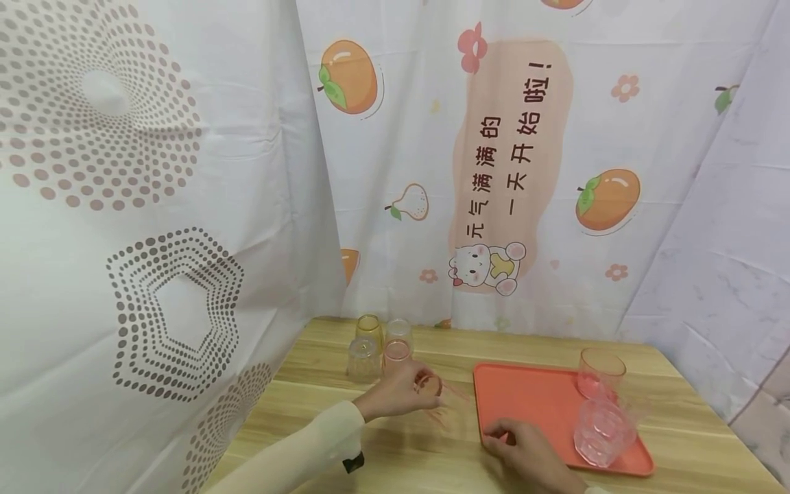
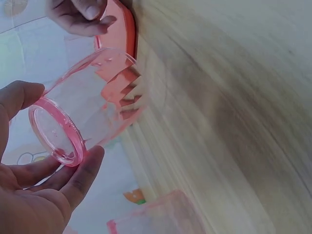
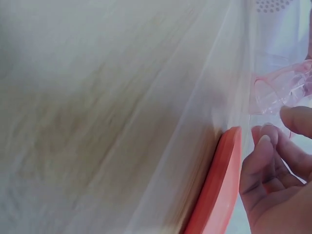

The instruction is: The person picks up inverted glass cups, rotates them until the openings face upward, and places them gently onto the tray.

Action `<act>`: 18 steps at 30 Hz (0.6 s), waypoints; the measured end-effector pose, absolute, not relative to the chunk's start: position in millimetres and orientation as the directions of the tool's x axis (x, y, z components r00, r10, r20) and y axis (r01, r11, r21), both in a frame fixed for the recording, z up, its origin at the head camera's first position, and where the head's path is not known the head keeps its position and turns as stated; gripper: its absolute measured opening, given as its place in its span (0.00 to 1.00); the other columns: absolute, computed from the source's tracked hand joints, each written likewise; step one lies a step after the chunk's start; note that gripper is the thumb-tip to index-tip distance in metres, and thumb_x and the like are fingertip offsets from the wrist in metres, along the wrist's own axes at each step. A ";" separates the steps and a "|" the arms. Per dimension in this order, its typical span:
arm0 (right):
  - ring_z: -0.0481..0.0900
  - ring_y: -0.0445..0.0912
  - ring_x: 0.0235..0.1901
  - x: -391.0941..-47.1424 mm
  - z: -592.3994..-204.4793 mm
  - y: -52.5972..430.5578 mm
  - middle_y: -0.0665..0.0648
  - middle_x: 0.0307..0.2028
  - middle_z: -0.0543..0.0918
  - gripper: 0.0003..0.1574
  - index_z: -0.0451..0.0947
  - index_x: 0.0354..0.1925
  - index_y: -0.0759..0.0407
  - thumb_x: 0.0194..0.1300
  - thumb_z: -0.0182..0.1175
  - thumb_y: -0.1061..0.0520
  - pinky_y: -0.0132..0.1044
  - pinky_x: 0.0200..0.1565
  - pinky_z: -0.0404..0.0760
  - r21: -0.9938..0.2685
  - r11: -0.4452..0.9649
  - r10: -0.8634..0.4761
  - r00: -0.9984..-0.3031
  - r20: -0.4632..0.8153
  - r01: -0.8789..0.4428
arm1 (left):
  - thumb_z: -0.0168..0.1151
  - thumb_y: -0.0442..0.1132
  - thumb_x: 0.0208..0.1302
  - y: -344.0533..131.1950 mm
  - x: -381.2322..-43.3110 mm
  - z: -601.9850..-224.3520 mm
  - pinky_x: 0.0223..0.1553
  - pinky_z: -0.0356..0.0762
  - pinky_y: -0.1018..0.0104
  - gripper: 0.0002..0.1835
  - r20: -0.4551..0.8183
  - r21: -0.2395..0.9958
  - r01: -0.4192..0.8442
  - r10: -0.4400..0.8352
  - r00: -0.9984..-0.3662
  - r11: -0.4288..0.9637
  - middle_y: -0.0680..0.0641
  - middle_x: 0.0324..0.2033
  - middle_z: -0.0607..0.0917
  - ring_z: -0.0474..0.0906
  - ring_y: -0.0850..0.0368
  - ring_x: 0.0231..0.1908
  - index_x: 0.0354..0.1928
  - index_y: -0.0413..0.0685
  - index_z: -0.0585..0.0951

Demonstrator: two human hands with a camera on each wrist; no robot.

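Observation:
My left hand (image 1: 395,392) grips a pink-tinted drinking glass (image 2: 87,102) by its thick base, thumb on one side and fingers on the other. The glass lies tipped on its side in the air, its mouth towards the right. My right hand (image 1: 524,449) is at the left edge of the red tray (image 1: 524,391), fingers loosely bent with nothing between them. Just behind my left hand stand a pink glass (image 1: 397,351), a clear glass (image 1: 364,358), a yellow glass (image 1: 368,326) and another clear one (image 1: 398,331), close together.
On the tray's right side are a pink glass (image 1: 601,374) at the back and a clear faceted glass (image 1: 603,436) in front. The wooden table (image 1: 333,439) ends at a printed curtain (image 1: 407,151) behind and a white curtain (image 1: 247,171) on the left.

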State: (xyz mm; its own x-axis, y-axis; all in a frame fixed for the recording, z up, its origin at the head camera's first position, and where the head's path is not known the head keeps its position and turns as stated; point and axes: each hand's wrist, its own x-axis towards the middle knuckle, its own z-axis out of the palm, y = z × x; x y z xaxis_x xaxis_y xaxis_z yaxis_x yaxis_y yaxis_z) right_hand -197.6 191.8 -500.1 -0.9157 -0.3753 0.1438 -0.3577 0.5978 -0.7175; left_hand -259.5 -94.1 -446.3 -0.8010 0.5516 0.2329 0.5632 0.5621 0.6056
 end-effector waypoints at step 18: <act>0.71 0.41 0.22 -195.5 -488.0 182.3 0.56 0.28 0.80 0.28 0.79 0.50 0.64 0.64 0.60 0.43 0.34 0.23 0.74 -0.960 0.278 -0.302 -0.948 -0.097 0.009 | 0.68 0.57 0.53 -82.2 -254.2 -449.0 0.36 0.75 0.70 0.22 0.144 0.742 0.439 0.518 -0.843 0.506 0.54 0.38 0.81 0.76 0.65 0.38 0.47 0.58 0.79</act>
State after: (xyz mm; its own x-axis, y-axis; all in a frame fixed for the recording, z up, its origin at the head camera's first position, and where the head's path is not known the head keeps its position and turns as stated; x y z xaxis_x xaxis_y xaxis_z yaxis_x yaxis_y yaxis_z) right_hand -195.5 182.3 -488.0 -0.9484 -0.3021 -0.0966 0.0092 0.2783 -0.9605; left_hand -254.2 -82.2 -449.0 -0.8429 0.5183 0.1444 0.4386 0.5063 0.7425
